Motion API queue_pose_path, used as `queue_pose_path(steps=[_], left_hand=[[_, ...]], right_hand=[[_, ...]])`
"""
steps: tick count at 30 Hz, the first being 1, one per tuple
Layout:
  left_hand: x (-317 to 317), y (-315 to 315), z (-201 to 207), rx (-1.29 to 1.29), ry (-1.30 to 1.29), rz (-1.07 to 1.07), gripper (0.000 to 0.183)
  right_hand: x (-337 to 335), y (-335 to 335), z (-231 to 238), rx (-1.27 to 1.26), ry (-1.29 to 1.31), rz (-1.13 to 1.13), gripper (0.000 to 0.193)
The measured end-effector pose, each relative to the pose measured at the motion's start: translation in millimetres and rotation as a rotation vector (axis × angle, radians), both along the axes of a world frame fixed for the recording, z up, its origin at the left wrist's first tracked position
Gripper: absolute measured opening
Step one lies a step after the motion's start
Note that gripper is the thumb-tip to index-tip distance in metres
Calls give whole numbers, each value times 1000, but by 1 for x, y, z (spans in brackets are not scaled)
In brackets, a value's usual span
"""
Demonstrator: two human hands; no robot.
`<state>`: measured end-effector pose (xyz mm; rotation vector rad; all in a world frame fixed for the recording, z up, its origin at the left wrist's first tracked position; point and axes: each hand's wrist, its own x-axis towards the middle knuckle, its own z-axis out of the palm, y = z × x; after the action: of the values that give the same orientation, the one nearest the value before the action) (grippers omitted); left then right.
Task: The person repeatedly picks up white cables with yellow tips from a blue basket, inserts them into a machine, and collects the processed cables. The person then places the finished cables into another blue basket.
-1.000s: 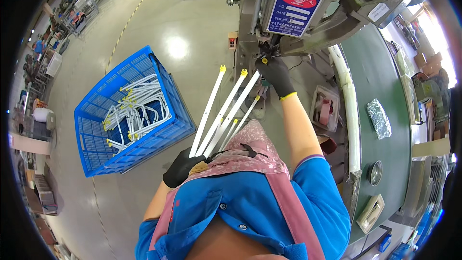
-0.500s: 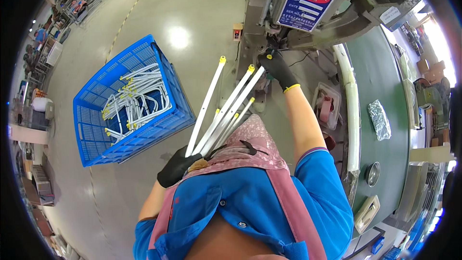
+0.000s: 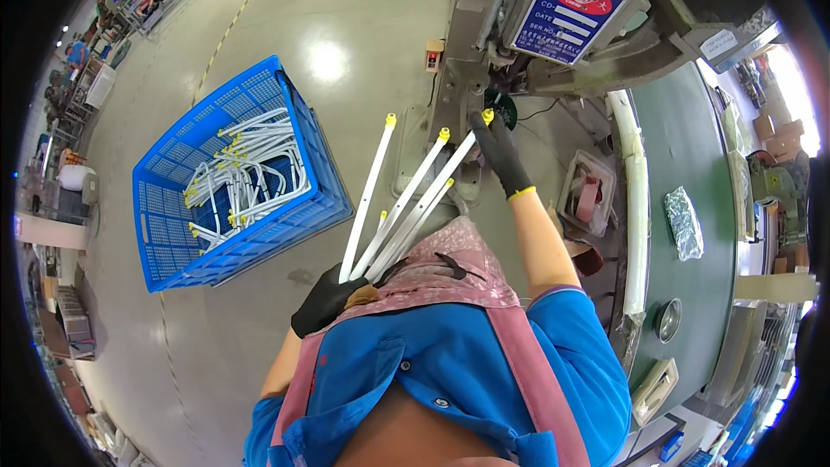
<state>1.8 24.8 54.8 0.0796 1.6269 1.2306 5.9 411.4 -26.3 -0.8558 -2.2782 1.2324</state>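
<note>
In a black glove, my left hand (image 3: 323, 301) is wrapped round the lower ends of several white tubes (image 3: 370, 199) at my waist. The tubes fan out upward, and their far ends carry yellow end fittings (image 3: 444, 135). My right hand (image 3: 501, 158), gloved in black as well, closes on the far end of the rightmost tube, just by its yellow fitting (image 3: 488, 116). That end lies below the machine's head. A pink patterned apron (image 3: 458, 259) is behind the lower tubes and hides part of them.
A blue plastic crate (image 3: 324, 175) on the left holds many similar white tubes with yellow ends. Ahead stands a grey machine (image 3: 596, 69) with a blue plate. To the right are a parts bin (image 3: 571, 199) and a green-topped bench (image 3: 683, 147) bearing a metal bowl (image 3: 668, 320).
My right hand has come slightly back from the machine and its fingers point further upward. The tubes' far ends have shifted a little, and the left hand still grips them.
</note>
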Motion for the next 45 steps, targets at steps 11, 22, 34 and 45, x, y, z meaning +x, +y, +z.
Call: queue_pose_path(steps=[11,22,34,45], left_hand=[[-1,-6,-17,146,156,-49,35],[25,-2,-3,212,185,228,34],[139,17,-6,464,718,734,42],[301,-15,66,693,779,1535,45]], right_hand=[[54,-9,-34,-216,214,29,40],[77,-25,-80,-426,6,149,52],[71,-93,-67,-312,-401,1263,52],[137,-248,-35,-650,-639,2056,42]])
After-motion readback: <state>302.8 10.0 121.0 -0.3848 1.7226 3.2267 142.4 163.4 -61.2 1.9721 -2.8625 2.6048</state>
